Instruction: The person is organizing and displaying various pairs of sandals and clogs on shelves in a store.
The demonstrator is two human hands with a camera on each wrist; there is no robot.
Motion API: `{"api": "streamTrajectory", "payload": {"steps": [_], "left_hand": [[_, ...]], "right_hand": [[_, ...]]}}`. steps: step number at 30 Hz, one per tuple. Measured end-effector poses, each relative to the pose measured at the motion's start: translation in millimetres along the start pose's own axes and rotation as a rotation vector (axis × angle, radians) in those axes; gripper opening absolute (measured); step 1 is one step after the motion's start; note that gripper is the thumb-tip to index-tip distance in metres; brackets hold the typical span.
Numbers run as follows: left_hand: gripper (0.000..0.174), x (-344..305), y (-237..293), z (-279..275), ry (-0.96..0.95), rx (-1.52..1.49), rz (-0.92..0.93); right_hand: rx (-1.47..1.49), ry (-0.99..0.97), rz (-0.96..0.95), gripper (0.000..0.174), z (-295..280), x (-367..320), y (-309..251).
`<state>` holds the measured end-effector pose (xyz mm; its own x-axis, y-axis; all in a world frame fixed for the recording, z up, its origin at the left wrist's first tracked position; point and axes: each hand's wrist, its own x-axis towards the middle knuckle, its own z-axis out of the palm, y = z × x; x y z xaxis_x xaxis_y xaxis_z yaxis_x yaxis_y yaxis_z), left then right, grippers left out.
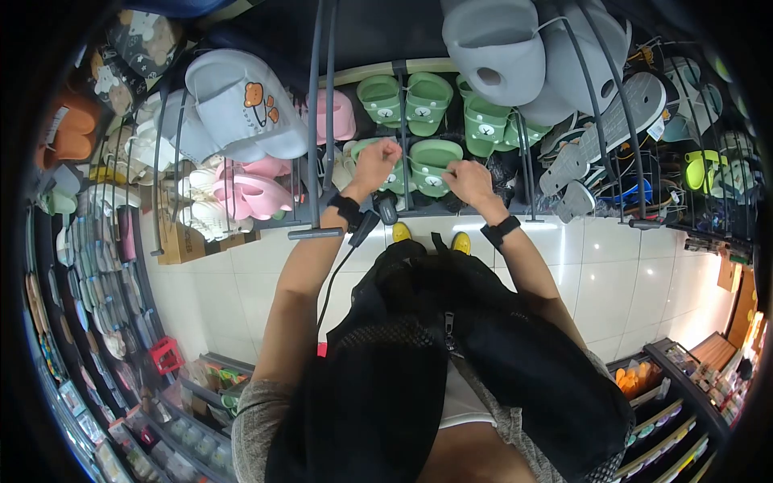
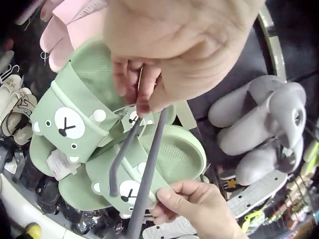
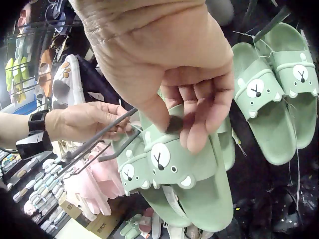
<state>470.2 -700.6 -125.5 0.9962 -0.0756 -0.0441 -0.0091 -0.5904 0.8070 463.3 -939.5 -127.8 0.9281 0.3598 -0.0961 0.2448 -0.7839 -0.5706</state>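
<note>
A pair of green bear-face slippers (image 2: 77, 117) hangs at a grey metal display hook (image 2: 149, 172). In the left wrist view, my left hand (image 2: 184, 45) has its fingers curled at the hook, pinching the thin clear plastic tie (image 2: 143, 130) that joins the pair. My right hand (image 1: 475, 185) grips the strap edge of the right-hand slipper (image 1: 435, 165), thumb on top, as the left wrist view also shows. A white tag (image 2: 61, 165) sticks out between the two slippers. More of the same green slippers (image 3: 256, 89) hang alongside, to the right.
Pink slippers (image 1: 251, 193) and a large white bear slipper (image 1: 241, 105) hang to the left. Big grey slippers (image 1: 495, 48) jut out at upper right. Long metal hooks (image 1: 318, 105) reach out toward me. A tiled floor (image 1: 596, 282) lies below the rack.
</note>
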Motion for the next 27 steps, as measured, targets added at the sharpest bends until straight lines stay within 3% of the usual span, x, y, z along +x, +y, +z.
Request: {"api": "streamTrajectory", "payload": {"steps": [3,5,8,9,12,14,16,18,21,24,27], "left_hand": [[0.005,36.6,-5.4,-3.1,0.126,-0.065,-0.016],[0.004,57.2,-0.5,-6.6,0.281,-0.147,-0.086],[0.004,75.3,-7.9,-12.0,0.318,-0.28,-0.084],[0.005,74.8,-12.8,-10.8,0.318,-0.277,-0.079],[0.006,48.9,-43.8,-2.2,0.278,-0.161,-0.093],[0.008,8.2,-33.0,-2.9,0.179,-0.199,-0.223],[0.009,-33.3,-40.4,-1.3,0.127,-0.242,-0.188],[0.008,-79.4,-53.4,3.7,0.134,-0.16,-0.307],[0.006,-159.3,-75.6,12.7,0.247,-0.361,-0.521],[0.007,-242.6,-75.7,23.0,0.366,-0.427,-0.81],[0.009,-324.5,-77.1,40.7,0.443,-0.452,-0.982]], "right_hand": [[0.04,0.122,0.033,0.021,0.7,19.1,-5.3],[0.099,0.181,0.087,0.04,-4.2,23.7,-12.0],[0.204,0.293,0.02,0.044,-1.2,14.1,-7.6],[0.22,0.235,0.021,0.045,-0.6,7.9,-2.5],[0.204,0.017,0.022,0.026,22.2,-19.0,29.0],[0.154,-0.119,0.028,0.023,35.9,-47.7,46.8],[0.137,-0.28,0.057,0.026,47.8,-78.0,68.4],[0.075,-0.434,-0.035,0.027,71.8,-102.4,106.8],[-0.003,-0.606,0.078,0.034,70.8,-130.6,123.1],[0.025,-0.61,0.038,0.03,91.7,-152.0,163.5],[-0.1,-0.76,-0.056,0.027,111.1,-157.4,199.1]]}}
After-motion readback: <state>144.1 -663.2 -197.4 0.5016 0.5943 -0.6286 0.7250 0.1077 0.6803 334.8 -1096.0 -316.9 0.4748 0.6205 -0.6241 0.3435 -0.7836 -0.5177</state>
